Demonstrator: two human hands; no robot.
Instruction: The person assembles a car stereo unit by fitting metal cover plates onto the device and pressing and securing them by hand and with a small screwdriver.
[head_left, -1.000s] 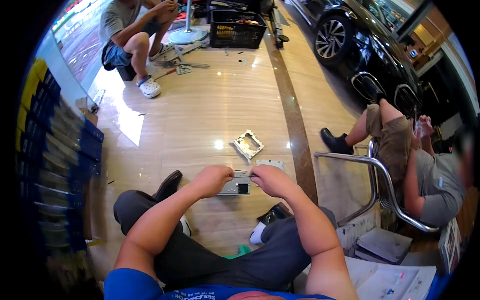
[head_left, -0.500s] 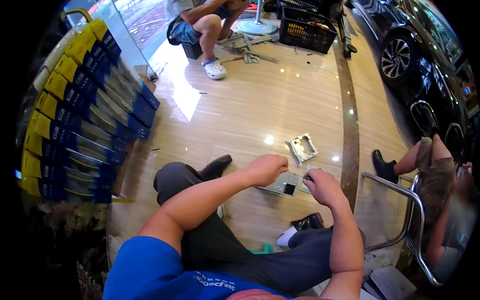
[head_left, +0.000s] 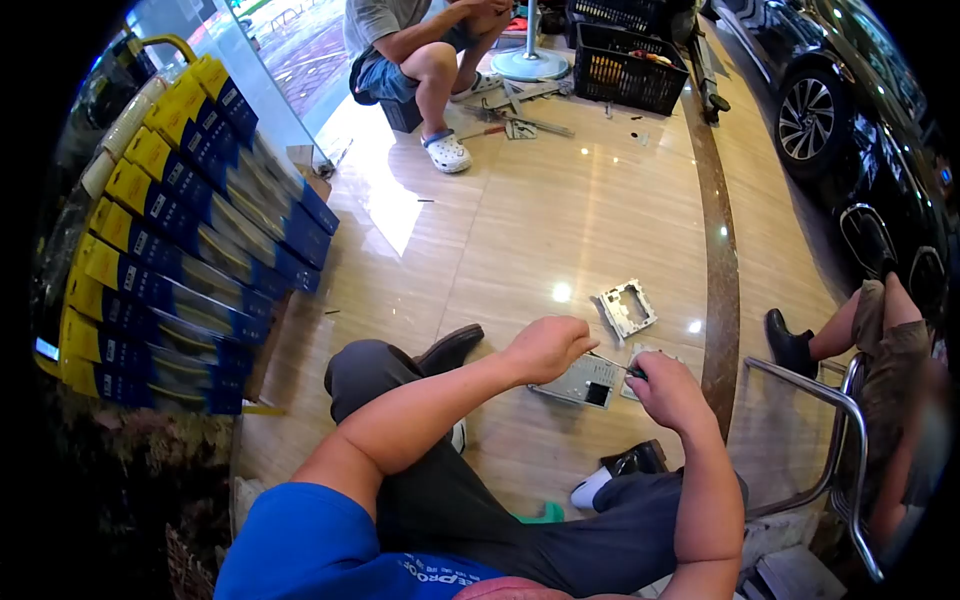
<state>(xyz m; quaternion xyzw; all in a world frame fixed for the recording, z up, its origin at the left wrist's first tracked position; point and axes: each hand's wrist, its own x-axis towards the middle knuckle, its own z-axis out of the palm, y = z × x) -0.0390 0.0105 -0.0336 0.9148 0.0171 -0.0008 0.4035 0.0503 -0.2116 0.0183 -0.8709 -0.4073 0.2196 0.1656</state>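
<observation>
My right hand (head_left: 668, 392) is closed round the dark handle of a screwdriver (head_left: 612, 363), its thin shaft pointing left. My left hand (head_left: 548, 348) is pinched at the far end of that shaft; whatever sits between its fingertips is too small to make out. Below both hands, a grey metal box (head_left: 575, 386) with a dark square on its face lies on the floor. Just beyond them rests a white square frame (head_left: 628, 311) with an open middle. A pale flat part (head_left: 655, 354) lies partly hidden behind my right hand.
Packaged wiper blades (head_left: 190, 240) hang on a rack at left. Ahead, a person (head_left: 425, 75) sits low near tools (head_left: 520, 105) and a black crate (head_left: 630, 75). A metal chair frame (head_left: 820, 395), another person's legs (head_left: 880, 330) and a black car (head_left: 850, 130) are at right.
The view has shifted, so the scene sits further right and lower. My hands stay close together over the metal box, with the screwdriver shaft now showing more clearly between them.
</observation>
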